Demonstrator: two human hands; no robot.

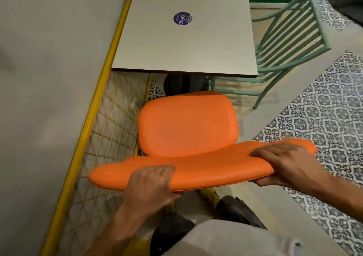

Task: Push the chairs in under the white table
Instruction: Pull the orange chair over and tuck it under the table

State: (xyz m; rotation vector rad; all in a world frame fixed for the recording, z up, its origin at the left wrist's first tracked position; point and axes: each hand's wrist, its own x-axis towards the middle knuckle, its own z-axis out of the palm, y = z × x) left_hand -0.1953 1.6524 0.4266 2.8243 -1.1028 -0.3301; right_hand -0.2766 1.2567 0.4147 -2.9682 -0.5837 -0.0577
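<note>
Gripping the curved top of the orange chair's backrest, the left hand and the right hand each wrap over its padded edge, fingers on the front face and thumbs tucked beneath. Both are closed firmly on the backrest, one toward each end, which looks chosen so that a push goes straight and the chair does not swing toward the yellow mesh railing on the left.

The orange seat sits just short of the white surface, its front edge near the surface's near edge but not yet under it, so this chair's part of the task appears to be only beginning. A green metal chair stands at the right side of the same surface, its slatted back tilted in the wide-angle view and part of its frame reaching under the edge; whether it is fully pushed in cannot be told.

Much is hidden. The orange chair's legs are covered by its own seat and backrest, and the surface's base is a dark blur in shadow beneath the top. A round purple sticker lies on the surface, its lettering too small to read with confidence. The person's legs and shoes are cut off below, and the patterned tile floor is smeared by motion.
</note>
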